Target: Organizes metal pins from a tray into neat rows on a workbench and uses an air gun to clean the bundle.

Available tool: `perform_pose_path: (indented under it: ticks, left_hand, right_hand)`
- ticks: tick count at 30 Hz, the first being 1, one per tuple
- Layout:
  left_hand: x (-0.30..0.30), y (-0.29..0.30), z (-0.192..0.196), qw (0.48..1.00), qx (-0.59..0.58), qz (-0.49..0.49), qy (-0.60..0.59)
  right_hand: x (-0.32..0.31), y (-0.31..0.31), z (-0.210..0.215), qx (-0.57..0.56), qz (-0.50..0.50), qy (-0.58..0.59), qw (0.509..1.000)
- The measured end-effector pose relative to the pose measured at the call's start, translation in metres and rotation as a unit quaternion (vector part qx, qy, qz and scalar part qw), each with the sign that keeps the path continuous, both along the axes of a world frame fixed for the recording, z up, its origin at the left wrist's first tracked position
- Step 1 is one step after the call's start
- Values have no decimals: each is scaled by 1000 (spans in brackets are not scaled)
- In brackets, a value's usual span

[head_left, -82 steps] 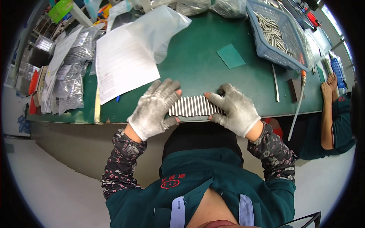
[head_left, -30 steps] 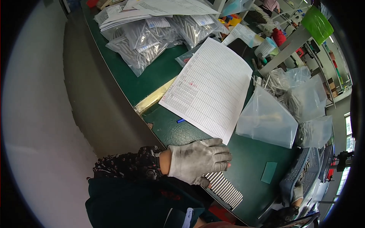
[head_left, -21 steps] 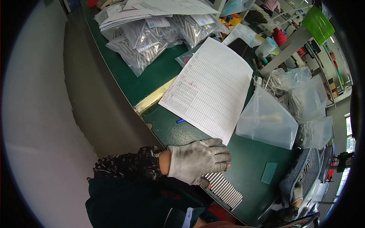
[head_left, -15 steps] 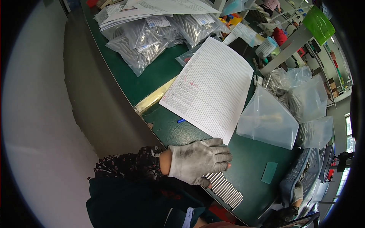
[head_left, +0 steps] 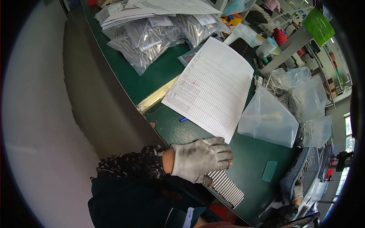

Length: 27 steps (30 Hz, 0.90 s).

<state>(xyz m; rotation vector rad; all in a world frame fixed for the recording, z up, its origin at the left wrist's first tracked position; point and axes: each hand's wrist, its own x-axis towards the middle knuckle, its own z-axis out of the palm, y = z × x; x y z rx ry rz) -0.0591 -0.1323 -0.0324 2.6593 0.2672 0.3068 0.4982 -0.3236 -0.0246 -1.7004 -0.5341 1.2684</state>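
Note:
My left hand (head_left: 202, 158), in a grey-white work glove with bare fingertips, lies over the upper end of a row of slim metal pins (head_left: 228, 190) on the green bench. Its fingers bend over one side of the row and the thumb rests at the other, so the hand is closed about the pins. The pins lie side by side along the near edge. At the far right my right hand (head_left: 297, 192), also gloved, reaches into a blue-grey plastic basket (head_left: 287, 184). The basket wall hides its fingers; some pins show inside.
A printed sheet (head_left: 209, 89) lies beyond my left hand, partly over a blue pen (head_left: 183, 119). Bags of metal pins (head_left: 146, 45) sit at the back left, clear plastic bags (head_left: 270, 117) at the right. A small green card (head_left: 269, 171) lies near the basket.
The picture has shifted very slightly. Both hands keep their places, the left on the pins and the right at the basket.

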Motion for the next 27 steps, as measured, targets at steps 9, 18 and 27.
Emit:
perform_pose_path:
  ticks: [9, 18, 27]
  left_hand:
    - [0, -1, -3, 1000, 6, 6, -11]
    - [2, 1, 2, 1000, 13, -3, -22]
    - [-3, 2, -3, 1000, 17, 2, -17]
  right_hand:
    - [-23, 15, 16, -30, 42, -233, 971]
    - [-163, 48, 97, 182, -61, -605, 772]
    - [-366, 133, 100, 261, 438, -717, 475]
